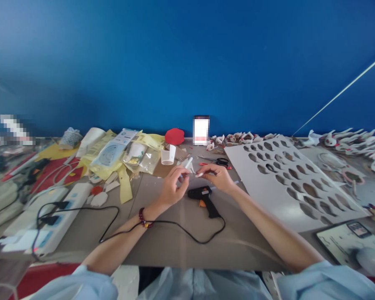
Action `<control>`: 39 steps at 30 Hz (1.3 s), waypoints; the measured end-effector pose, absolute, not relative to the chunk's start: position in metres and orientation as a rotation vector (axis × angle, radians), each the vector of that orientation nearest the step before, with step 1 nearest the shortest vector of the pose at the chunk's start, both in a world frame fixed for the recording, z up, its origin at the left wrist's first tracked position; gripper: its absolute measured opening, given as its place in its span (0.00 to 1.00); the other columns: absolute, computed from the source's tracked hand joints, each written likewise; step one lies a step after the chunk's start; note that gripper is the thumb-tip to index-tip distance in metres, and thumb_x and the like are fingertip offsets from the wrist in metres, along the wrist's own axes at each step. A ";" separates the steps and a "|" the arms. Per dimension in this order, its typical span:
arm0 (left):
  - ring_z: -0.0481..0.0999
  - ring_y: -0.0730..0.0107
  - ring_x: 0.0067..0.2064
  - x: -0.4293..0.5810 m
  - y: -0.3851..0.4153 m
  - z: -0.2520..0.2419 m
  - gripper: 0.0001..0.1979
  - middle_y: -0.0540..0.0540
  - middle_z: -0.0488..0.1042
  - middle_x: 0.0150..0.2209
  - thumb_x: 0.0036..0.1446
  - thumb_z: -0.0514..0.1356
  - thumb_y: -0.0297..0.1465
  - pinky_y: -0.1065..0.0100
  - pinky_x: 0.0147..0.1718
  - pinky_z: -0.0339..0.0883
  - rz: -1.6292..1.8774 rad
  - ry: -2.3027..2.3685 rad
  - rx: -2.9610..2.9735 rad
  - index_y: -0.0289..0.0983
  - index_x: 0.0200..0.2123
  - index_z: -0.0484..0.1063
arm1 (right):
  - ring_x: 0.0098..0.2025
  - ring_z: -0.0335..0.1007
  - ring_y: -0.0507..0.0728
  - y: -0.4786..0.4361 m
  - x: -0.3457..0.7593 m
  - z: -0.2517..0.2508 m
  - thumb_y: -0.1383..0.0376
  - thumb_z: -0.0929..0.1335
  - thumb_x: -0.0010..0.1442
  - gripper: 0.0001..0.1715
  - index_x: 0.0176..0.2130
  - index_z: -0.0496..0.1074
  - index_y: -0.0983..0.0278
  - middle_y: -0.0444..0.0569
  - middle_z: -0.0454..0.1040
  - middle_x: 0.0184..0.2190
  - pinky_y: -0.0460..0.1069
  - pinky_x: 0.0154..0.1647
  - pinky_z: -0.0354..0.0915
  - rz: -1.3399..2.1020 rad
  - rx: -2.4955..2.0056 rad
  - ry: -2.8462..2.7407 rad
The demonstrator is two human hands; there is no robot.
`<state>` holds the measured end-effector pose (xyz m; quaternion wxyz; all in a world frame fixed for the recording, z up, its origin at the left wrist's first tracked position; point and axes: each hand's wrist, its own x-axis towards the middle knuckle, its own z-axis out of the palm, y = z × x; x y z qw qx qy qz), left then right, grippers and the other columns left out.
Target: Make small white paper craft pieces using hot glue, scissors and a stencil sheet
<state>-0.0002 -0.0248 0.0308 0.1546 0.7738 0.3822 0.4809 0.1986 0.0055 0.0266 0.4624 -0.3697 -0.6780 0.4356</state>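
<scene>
My left hand (pixel 172 185) and my right hand (pixel 216 176) meet above the grey table (pixel 171 241), both pinching a small white piece (pixel 190 167) between their fingertips. The piece is too small to name surely. A black hot glue gun (pixel 203 196) with an orange trigger lies on the table just below my hands. Its black cord (pixel 187 233) loops toward me and runs left. A beaded bracelet (pixel 143 218) sits on my left wrist.
A white power strip (pixel 61 218) with plugs lies at the left. A white foam sheet with many oval cut-outs (pixel 287 183) covers the right. Scissors (pixel 220 161), a small white cup (pixel 168 156), yellow packets (pixel 125 156), a red disc (pixel 174 136) and white cut pieces (pixel 356 139) line the back.
</scene>
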 end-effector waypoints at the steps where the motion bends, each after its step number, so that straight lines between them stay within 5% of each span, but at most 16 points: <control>1: 0.71 0.71 0.37 -0.001 -0.024 0.031 0.09 0.44 0.70 0.39 0.57 0.54 0.24 0.69 0.36 0.69 1.390 1.107 2.220 0.37 0.41 0.68 | 0.37 0.74 0.55 0.005 0.199 0.028 0.66 0.71 0.51 0.03 0.30 0.78 0.60 0.46 0.79 0.32 0.51 0.42 0.67 1.074 -0.905 -1.684; 9: 0.69 0.64 0.52 -0.009 -0.015 0.037 0.14 0.43 0.69 0.49 0.58 0.55 0.25 0.59 0.52 0.66 1.266 0.992 2.509 0.40 0.47 0.70 | 0.37 0.73 0.55 0.005 0.203 0.033 0.66 0.71 0.51 0.04 0.31 0.78 0.63 0.47 0.79 0.32 0.50 0.43 0.66 1.083 -0.954 -1.777; 39: 0.71 0.70 0.37 -0.002 -0.021 0.039 0.03 0.47 0.70 0.33 0.56 0.58 0.25 0.69 0.38 0.66 1.320 1.050 2.423 0.37 0.33 0.71 | 0.34 0.74 0.56 0.001 0.197 0.023 0.63 0.71 0.52 0.05 0.30 0.76 0.62 0.48 0.78 0.30 0.50 0.39 0.68 0.913 -0.935 -1.772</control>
